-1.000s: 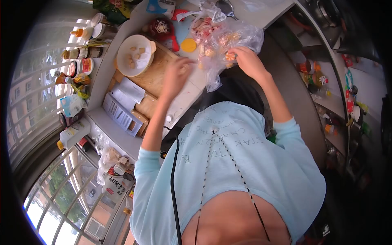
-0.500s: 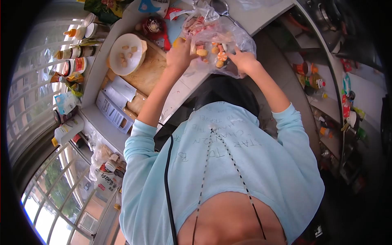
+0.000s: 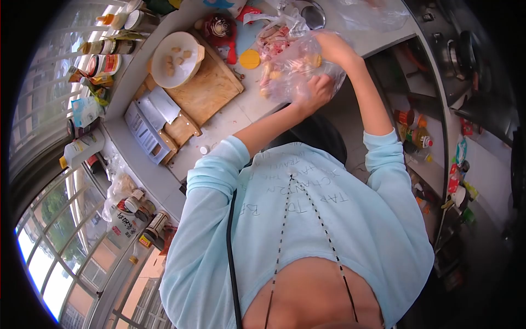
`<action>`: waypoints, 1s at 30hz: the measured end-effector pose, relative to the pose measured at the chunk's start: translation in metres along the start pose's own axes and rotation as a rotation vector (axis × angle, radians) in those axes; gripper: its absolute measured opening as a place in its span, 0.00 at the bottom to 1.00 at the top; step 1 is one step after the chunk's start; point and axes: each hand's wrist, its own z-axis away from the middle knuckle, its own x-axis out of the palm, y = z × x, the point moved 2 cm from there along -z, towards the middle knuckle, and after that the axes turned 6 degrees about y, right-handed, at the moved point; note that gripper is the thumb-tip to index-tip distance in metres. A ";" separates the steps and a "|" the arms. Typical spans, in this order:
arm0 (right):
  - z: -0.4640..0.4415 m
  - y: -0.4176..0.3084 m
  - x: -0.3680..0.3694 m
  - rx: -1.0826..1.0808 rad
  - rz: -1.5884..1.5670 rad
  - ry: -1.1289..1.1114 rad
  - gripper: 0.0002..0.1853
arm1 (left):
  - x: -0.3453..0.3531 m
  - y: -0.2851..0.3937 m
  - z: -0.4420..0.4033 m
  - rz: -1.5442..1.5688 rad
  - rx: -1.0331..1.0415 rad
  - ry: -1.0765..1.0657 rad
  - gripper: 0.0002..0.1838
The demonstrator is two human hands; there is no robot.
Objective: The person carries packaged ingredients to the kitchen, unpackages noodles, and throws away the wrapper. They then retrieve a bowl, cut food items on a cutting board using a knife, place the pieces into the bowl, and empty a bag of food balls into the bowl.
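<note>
A clear plastic bag (image 3: 298, 82) with orange and yellow pieces inside lies near the counter's front edge. My left hand (image 3: 318, 94) reaches across to its near side, fingers closed on the plastic. At the bag's upper right, my right hand (image 3: 333, 49) has its fingers curled on the film, fingertips partly hidden. Just beyond, pinkish raw meat pieces (image 3: 274, 43) rest in another thin bag. A round yellow lid (image 3: 250, 59) is left of the bags.
On the left, a white bowl (image 3: 176, 59) with several beige pieces overlaps a wooden cutting board (image 3: 216, 88). A cleaver (image 3: 158, 106) lies nearby. A red net bag (image 3: 219, 30) and a metal ladle (image 3: 312, 15) are farther back. Bottles (image 3: 112, 46) line the windowsill.
My left hand has moved right, from beside the yellow lid to the bag's near side. My right hand has shifted up, and the bag's opening has been drawn together over the pieces.
</note>
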 end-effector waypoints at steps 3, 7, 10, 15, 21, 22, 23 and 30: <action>-0.007 -0.022 -0.014 0.018 0.040 -0.309 0.12 | -0.018 -0.012 0.008 -0.003 0.111 0.158 0.11; 0.001 -0.013 0.047 -0.002 0.095 -0.363 0.15 | 0.000 -0.051 0.025 0.213 -0.395 -0.782 0.34; 0.005 -0.003 0.091 -0.044 0.159 -0.189 0.13 | -0.006 -0.056 0.024 0.306 -0.502 -0.787 0.48; 0.009 0.002 0.113 -0.024 0.040 -0.046 0.19 | 0.052 -0.030 0.051 0.207 -0.680 -0.291 0.34; 0.007 -0.004 0.096 -0.048 0.005 -0.067 0.23 | 0.064 -0.041 0.056 0.558 -0.812 -0.021 0.16; 0.007 -0.006 0.089 -0.059 0.031 -0.025 0.24 | 0.056 -0.043 0.051 0.575 -0.789 -0.033 0.16; 0.006 -0.005 0.088 -0.147 0.024 -0.109 0.23 | 0.048 -0.044 0.048 0.590 -0.765 -0.044 0.16; -0.021 -0.025 0.022 -0.359 -0.338 -0.731 0.23 | 0.033 -0.077 0.034 0.832 -0.772 -0.445 0.19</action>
